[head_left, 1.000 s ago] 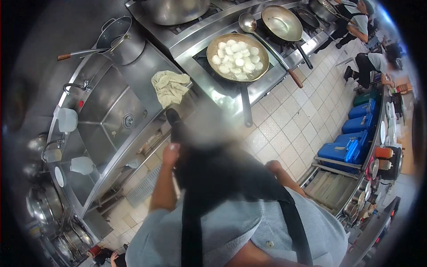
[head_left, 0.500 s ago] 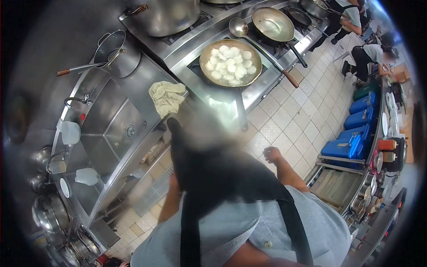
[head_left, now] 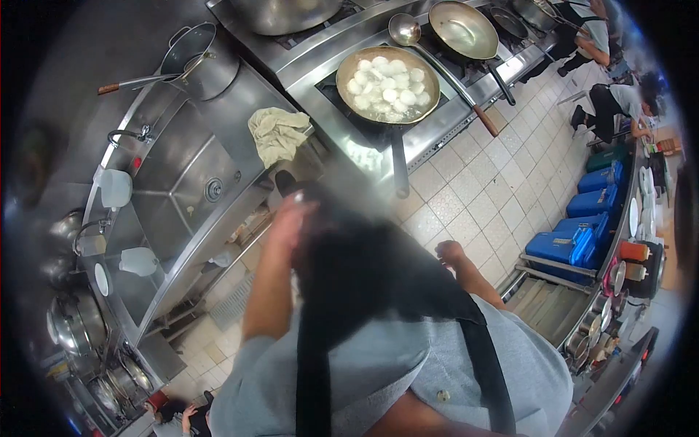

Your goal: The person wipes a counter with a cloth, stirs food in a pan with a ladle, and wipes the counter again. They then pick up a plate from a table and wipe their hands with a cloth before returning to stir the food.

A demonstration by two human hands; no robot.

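Observation:
My left hand (head_left: 290, 222) is raised at the front of my black apron (head_left: 364, 262), its fingers partly blurred. Just beyond it, a crumpled pale yellow cloth (head_left: 277, 135) lies on the steel counter edge. My right hand (head_left: 450, 253) hangs out over the floor with its fingers curled in and nothing visible in them. On the stove ahead, a frying pan (head_left: 351, 64) holds several white round pieces (head_left: 386, 84) in bubbling liquid. The dark pan handle (head_left: 400, 164) points toward me. A ladle (head_left: 404, 30) with a wooden-ended handle rests to the pan's right.
A second pan (head_left: 466, 33) sits farther right on the stove. At left are a sink (head_left: 175, 153) and a tall steel pot (head_left: 211, 76). Blue bins (head_left: 561, 247) line the right side of the tiled floor (head_left: 466, 186). People (head_left: 604, 109) work at the upper right.
My left hand has come up from beside my body to the apron front, near the cloth. The right hand stays low at my side. The view has shifted slightly.

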